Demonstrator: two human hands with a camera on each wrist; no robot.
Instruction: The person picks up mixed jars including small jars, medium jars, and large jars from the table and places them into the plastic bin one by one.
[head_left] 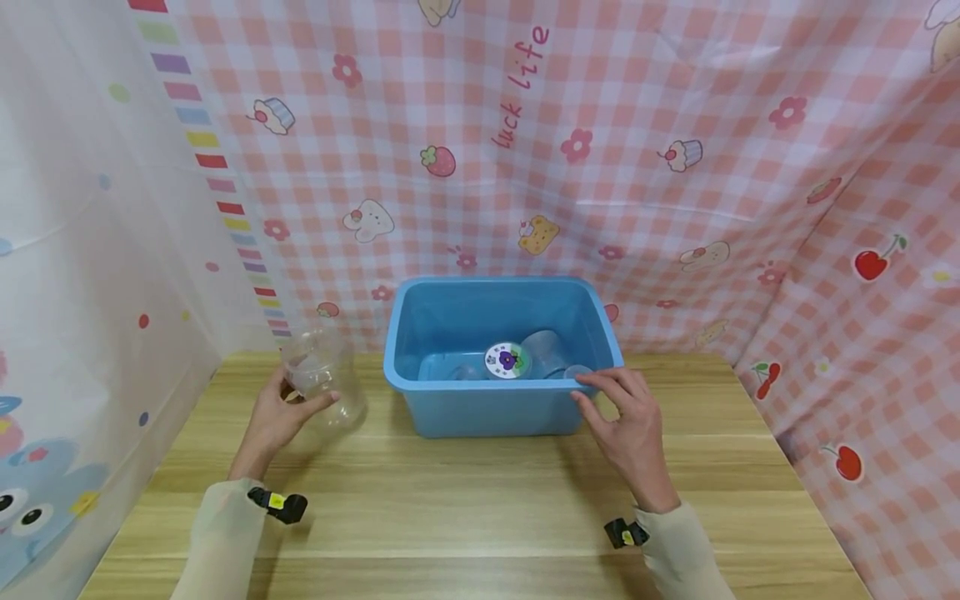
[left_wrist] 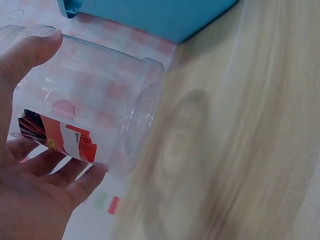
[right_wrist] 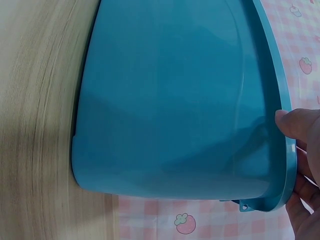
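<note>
My left hand (head_left: pixel 281 414) grips a clear plastic jar (head_left: pixel 341 400) left of the blue bin (head_left: pixel 495 412). In the left wrist view the jar lies between thumb and fingers, and a torn red-and-black label (left_wrist: pixel 60 137) clings to its side. Whether its base touches the table I cannot tell. At the bin's front right corner my right hand (head_left: pixel 630 421) pinches the rim (right_wrist: pixel 286 150), thumb outside and fingers over the edge. Inside the bin are a round lid (head_left: pixel 507 361) with a purple flower print and a translucent container (head_left: pixel 545 352). The front wall partly hides other clear pieces.
The bin stands on a wood-grain table (head_left: pixel 465 517), near its back edge. A pink checked cloth (head_left: pixel 480 208) hangs right behind the bin and on the right side. White printed cloth (head_left: pixel 97 250) hangs on the left.
</note>
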